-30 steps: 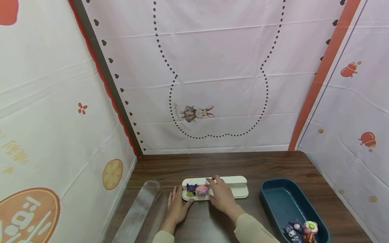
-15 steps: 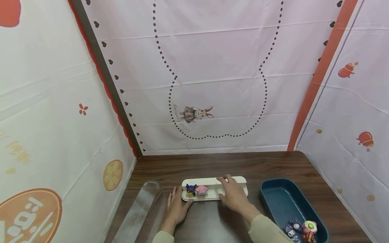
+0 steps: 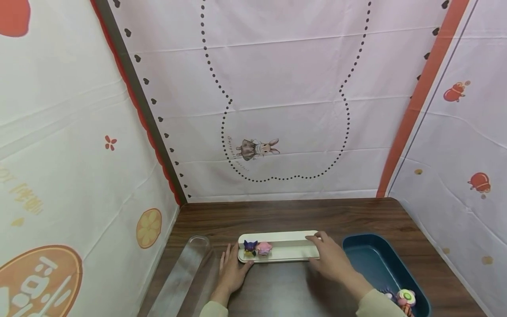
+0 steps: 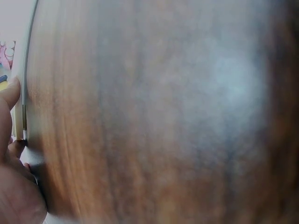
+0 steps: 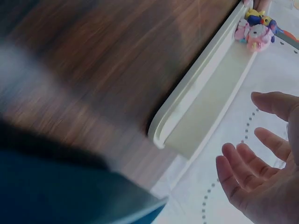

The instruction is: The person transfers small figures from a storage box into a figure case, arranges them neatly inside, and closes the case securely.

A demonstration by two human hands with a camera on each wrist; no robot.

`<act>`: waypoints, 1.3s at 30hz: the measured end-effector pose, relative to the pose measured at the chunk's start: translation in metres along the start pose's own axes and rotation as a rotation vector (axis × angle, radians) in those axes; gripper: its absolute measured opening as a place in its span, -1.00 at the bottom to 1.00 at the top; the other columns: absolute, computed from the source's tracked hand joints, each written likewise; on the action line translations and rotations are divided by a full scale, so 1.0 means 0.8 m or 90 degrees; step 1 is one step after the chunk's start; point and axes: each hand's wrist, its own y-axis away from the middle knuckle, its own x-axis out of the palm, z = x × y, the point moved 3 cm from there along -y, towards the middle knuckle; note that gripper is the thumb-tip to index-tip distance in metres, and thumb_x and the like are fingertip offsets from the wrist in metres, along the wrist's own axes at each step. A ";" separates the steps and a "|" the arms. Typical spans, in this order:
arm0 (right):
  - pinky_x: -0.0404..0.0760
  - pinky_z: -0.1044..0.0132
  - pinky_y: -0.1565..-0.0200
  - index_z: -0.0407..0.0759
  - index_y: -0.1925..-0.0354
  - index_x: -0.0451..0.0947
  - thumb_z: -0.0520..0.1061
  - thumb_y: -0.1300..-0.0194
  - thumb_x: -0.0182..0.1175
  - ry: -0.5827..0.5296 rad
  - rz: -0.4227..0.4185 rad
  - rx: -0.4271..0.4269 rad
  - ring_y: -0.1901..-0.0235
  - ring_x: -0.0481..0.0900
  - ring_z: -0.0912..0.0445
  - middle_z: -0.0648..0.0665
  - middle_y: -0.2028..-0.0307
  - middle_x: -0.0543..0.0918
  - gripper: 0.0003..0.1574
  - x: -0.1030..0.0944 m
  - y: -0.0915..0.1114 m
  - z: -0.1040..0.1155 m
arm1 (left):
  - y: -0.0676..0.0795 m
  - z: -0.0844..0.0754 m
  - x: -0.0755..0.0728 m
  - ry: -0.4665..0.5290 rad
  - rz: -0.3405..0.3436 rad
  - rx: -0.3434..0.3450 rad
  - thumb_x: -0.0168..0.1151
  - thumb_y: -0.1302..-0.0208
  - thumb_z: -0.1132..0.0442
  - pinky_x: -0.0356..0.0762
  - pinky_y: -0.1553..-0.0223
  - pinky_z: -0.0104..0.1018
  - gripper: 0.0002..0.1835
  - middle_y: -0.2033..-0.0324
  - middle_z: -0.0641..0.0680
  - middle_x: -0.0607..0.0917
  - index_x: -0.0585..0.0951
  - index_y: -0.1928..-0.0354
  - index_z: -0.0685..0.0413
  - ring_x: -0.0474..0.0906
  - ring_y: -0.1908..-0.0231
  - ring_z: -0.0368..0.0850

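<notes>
A long cream-white display base (image 3: 287,252) with a raised step along its back lies across the table. At its left end stand a small purple-and-yellow figurine (image 3: 250,248) and a pink figurine (image 3: 264,248), side by side. My left hand (image 3: 231,276) holds that end, thumb at the front edge and fingers along the side; the left wrist view shows the thumb (image 4: 11,91) by the rim. By the base's right end is my right hand (image 3: 334,262). The right wrist view shows its fingers (image 5: 231,168) spread and nothing between them.
A dark blue tray (image 3: 366,238) stands on the right, with several figurines (image 3: 405,297) at its near end, partly behind the right sleeve. On the left lies a long clear plastic cover (image 3: 180,273). Printed cloth walls (image 3: 285,132) enclose the back and sides of the wooden table.
My right hand has moved right along the base, from beside the pink figurine to the right end. The left hand and both figurines on the base have stayed in place.
</notes>
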 end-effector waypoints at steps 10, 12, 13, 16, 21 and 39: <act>0.77 -0.07 0.10 -0.06 -0.29 0.58 -0.04 -0.10 0.58 -0.010 0.010 0.039 -0.01 0.68 -0.07 -0.19 -0.10 0.62 -0.21 -0.036 0.030 -0.045 | 0.000 0.004 0.000 -0.010 0.001 -0.012 0.38 -0.33 -0.12 -0.22 -0.62 0.26 -0.02 -0.56 0.25 0.29 0.17 -0.60 0.21 -0.04 -0.63 0.27; 0.76 -0.08 0.11 -0.06 -0.30 0.56 -0.03 -0.12 0.57 -0.009 0.017 0.048 0.00 0.67 -0.09 -0.20 -0.10 0.62 -0.21 -0.042 0.035 -0.055 | 0.000 0.003 0.000 -0.008 0.003 -0.012 0.38 -0.32 -0.12 -0.23 -0.62 0.27 -0.01 -0.56 0.25 0.29 0.17 -0.60 0.22 -0.05 -0.63 0.28; 0.76 -0.08 0.12 -0.06 -0.31 0.56 -0.02 -0.13 0.56 -0.007 0.018 0.051 0.00 0.67 -0.10 -0.21 -0.10 0.62 -0.21 -0.045 0.038 -0.060 | 0.000 0.003 0.000 -0.008 0.004 -0.013 0.38 -0.32 -0.12 -0.23 -0.62 0.27 -0.01 -0.56 0.26 0.29 0.17 -0.59 0.22 -0.05 -0.63 0.28; 0.76 -0.09 0.15 -0.10 -0.32 0.54 0.00 -0.15 0.55 -0.010 0.031 0.060 0.01 0.67 -0.13 -0.25 -0.11 0.61 -0.20 -0.053 0.046 -0.074 | 0.000 0.002 0.001 -0.005 0.008 -0.013 0.38 -0.33 -0.12 -0.23 -0.62 0.28 -0.01 -0.56 0.27 0.28 0.16 -0.59 0.23 -0.05 -0.63 0.29; 0.75 -0.12 0.16 -0.13 -0.33 0.53 0.05 -0.20 0.51 -0.015 0.062 0.090 -0.02 0.66 -0.18 -0.30 -0.14 0.61 -0.21 -0.064 0.061 -0.101 | 0.000 0.000 0.001 -0.005 0.009 -0.010 0.36 -0.35 -0.13 -0.23 -0.62 0.26 -0.03 -0.57 0.25 0.27 0.17 -0.60 0.21 -0.06 -0.63 0.27; 0.74 -0.13 0.09 -0.26 -0.23 0.58 0.09 -0.18 0.51 -0.056 0.212 0.133 0.02 0.70 -0.14 -0.18 -0.02 0.68 -0.24 -0.090 0.097 -0.165 | -0.001 0.002 0.001 -0.020 0.012 -0.012 0.36 -0.34 -0.14 -0.24 -0.63 0.26 -0.01 -0.57 0.26 0.27 0.15 -0.60 0.20 -0.09 -0.64 0.27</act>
